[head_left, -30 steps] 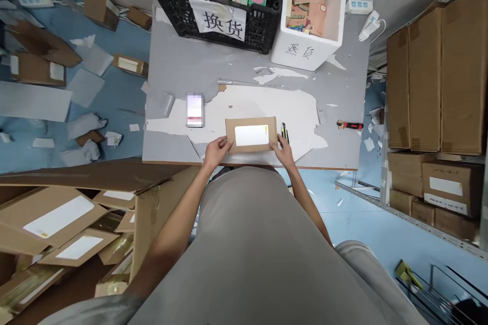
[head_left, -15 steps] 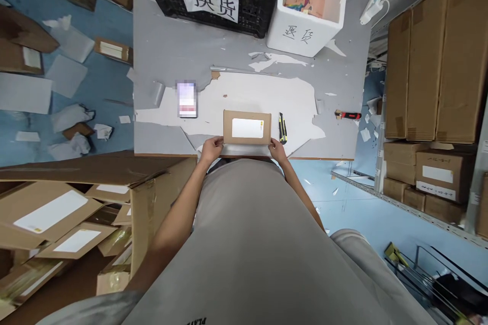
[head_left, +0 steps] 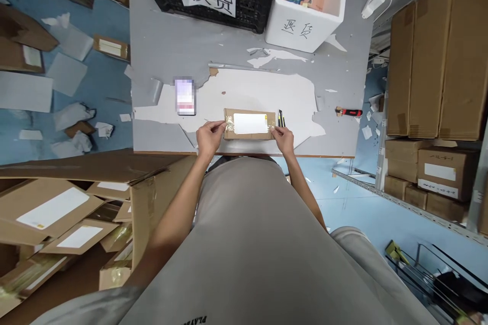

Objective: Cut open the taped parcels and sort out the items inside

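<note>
1. Grey rectangular table [head_left: 160,30]: an oblong brown cardboard box [head_left: 250,124] is near its front edge.
2. Box: between the hands, long axis running left to right, neither hand clearly nearer.
3. Left hand [head_left: 209,137]: fingers pinch its left end.
4. Right hand [head_left: 284,139]: fingers pinch its right end.

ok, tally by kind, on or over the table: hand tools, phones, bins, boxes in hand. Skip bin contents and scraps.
Hand tools: 2 (yellow-black cutter, red-black tool)
Phones: 1 (phone)
Bins: 2 (black crate, white tub)
Boxes in hand: 1 (small cardboard box, between left hand and right hand)
Total: 6
</note>
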Tool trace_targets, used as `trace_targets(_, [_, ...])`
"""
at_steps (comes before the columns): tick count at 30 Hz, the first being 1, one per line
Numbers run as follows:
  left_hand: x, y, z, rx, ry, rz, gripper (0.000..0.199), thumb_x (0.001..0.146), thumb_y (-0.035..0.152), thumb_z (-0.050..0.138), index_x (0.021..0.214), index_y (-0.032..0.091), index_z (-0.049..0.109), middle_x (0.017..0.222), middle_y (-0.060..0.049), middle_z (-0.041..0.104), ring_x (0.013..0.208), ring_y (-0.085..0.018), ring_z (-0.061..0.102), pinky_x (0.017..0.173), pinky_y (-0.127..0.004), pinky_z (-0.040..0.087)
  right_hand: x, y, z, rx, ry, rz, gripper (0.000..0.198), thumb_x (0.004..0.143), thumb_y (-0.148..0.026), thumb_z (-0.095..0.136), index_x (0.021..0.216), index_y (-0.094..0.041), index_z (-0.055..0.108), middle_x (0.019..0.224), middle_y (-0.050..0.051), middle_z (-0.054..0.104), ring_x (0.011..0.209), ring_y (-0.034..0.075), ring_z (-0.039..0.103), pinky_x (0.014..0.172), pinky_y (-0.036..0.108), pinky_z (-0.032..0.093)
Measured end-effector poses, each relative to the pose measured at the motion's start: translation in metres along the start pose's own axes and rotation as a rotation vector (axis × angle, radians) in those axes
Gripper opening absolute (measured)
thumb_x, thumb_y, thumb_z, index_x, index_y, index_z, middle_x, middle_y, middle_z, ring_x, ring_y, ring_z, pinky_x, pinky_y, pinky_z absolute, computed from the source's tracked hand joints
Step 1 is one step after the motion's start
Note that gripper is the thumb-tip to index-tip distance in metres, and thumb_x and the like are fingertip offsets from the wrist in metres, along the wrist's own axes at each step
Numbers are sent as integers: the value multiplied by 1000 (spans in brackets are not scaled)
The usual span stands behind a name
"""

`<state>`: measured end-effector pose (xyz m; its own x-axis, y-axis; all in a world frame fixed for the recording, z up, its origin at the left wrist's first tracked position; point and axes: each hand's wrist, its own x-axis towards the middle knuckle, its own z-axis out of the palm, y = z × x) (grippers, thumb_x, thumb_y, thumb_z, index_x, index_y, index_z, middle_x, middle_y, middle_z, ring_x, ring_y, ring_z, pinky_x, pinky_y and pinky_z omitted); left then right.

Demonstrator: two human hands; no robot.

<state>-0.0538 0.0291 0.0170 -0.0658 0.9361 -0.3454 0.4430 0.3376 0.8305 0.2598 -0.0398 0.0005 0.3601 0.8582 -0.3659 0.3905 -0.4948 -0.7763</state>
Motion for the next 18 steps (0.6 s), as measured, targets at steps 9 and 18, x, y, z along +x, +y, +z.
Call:
trace_targets(9, [2, -53, 1, -56, -53, -129, 35, 100, 31, 69, 122, 13, 88, 132, -17, 88, 126, -31, 82, 122, -44, 60, -12, 33, -6, 3, -65, 74, 61, 109, -67, 54, 133, -20, 85, 135, 16, 86, 123, 33, 80, 120, 53, 61])
trace_targets(18, [0, -74, 16, 16, -210, -197, 67, 69, 19, 88, 136, 20, 86, 150, -15, 80, 140, -39, 74, 126, -53, 59, -13, 46, 13, -58, -209, 137, 55, 90, -39, 76, 143, -23, 82, 122, 9, 87, 110, 29, 79, 118, 55, 64])
